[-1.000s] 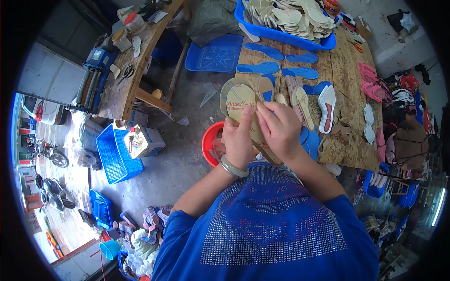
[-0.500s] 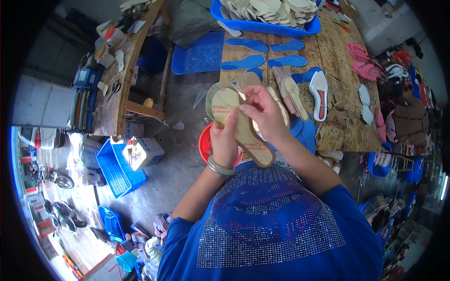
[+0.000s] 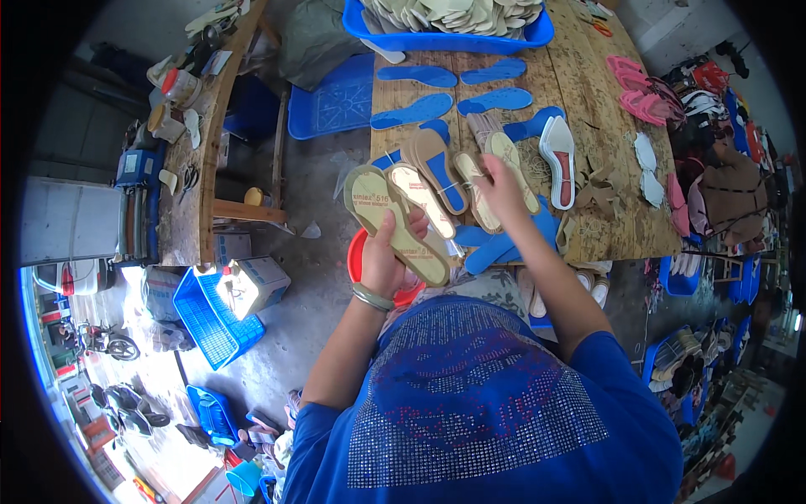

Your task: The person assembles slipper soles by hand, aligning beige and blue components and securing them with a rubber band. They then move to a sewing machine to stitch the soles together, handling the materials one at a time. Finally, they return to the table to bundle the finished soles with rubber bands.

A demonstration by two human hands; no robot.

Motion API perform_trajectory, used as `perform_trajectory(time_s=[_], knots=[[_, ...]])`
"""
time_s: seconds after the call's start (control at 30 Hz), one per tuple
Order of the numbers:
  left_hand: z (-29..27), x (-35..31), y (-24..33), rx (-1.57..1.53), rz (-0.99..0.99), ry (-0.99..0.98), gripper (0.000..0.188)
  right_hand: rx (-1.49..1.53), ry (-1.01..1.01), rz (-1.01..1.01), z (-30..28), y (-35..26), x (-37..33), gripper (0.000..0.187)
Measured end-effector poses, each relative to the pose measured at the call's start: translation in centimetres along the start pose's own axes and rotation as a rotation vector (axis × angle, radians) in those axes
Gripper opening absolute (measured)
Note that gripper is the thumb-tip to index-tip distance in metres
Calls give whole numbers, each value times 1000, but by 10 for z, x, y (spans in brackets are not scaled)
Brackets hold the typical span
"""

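My left hand (image 3: 384, 262) is closed round a beige insole (image 3: 413, 254) with a brown edge and red print, held slanted in front of my shirt; whether it is one piece or several layers is hard to tell. My right hand (image 3: 504, 195) is at the table's near edge, its bent fingers against a beige insole (image 3: 482, 200) in the row there. What its fingertips grip is partly hidden. Beside this lie a tied brown insole bundle (image 3: 432, 164) with a blue middle, another pale insole (image 3: 418, 195) and a taller insole stack (image 3: 514, 168).
Blue insoles (image 3: 417, 76) and a white-edged sole pair (image 3: 557, 160) lie on the wooden table (image 3: 579, 84). A blue tub (image 3: 449, 40) piled with beige pieces stands at the far end. Below my left hand is a red bucket (image 3: 356, 252); a blue crate (image 3: 210, 328) is on the floor left.
My right hand has left the insole in my left hand and moved right to the row on the table. The left hand with its insole has shifted slightly left and down.
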State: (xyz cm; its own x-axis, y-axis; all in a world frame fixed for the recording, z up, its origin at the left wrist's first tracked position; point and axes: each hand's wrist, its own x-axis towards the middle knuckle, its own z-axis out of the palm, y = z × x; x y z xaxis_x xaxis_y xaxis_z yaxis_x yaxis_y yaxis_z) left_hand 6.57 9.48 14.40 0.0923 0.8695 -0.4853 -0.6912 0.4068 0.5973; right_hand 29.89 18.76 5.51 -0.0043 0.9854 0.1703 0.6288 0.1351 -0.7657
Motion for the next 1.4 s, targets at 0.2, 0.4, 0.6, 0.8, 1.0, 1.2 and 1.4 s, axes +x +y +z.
perform_trajectory(time_s=[0.2, 0.4, 0.6, 0.8, 1.0, 1.2, 1.4], knots=[[-27, 14, -17, 57, -139, 25, 45, -600, -102, 312, -32, 58, 7, 57], [-31, 53, -36, 159, -149, 62, 36, -493, -135, 166, -40, 86, -5, 57], [-22, 129, -73, 471, -27, 117, 45, -373, 25, 15, -50, 59, -38, 58], [33, 122, -57, 630, 136, -9, 73, -172, 10, -68, -62, -2, -60, 59], [52, 70, -44, 44, -70, -207, 33, -54, -71, -225, -68, -67, -66, 59], [35, 14, -22, 65, 2, -216, 28, 814, -107, 387, -59, -98, -51, 38], [29, -27, -4, 75, 38, -215, 26, 1017, -263, 459, -53, -127, -50, 23]])
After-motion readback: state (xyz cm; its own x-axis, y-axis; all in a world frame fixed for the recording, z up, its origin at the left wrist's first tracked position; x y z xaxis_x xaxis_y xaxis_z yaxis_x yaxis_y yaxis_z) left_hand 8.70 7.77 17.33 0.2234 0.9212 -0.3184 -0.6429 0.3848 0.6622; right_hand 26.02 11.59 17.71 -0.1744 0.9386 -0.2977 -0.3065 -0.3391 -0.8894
